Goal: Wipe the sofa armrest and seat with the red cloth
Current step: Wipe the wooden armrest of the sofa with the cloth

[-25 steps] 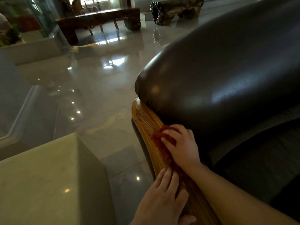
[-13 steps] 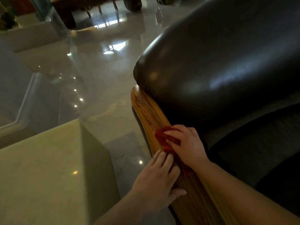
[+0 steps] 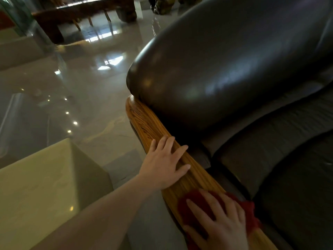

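From the head camera, the red cloth point(image 3: 192, 204) lies on the wooden armrest point(image 3: 144, 121) at about five o'clock in the picture, spread under my right hand point(image 3: 221, 221). One loose corner spills off the wood towards the dark seat point(image 3: 297, 195) at three o'clock.

The main risk, as I judge it, is that I only pin the cloth and do not grip it. The wood looks polished and its top is rounded. A hard stroke could let the cloth bunch up or slide out from under my palm, dropping onto the seat or, at nine o'clock, down to the shiny floor point(image 3: 86, 91). My left hand point(image 3: 165, 165) could also skid on that slick grain if I lean on it. A stroke run too far towards twelve o'clock would meet the big leather cushion point(image 3: 225, 69) that overhangs the far end of the armrest.

My right hand is flat, its fingers spread and straight, pressing on the cloth with nothing curled round it. My left hand sits just beyond it at eleven o'clock, also flat, fingers straight and slightly fanned across the armrest. It holds nothing, and its forearm reaches in from seven o'clock over a pale block point(image 3: 45, 186).
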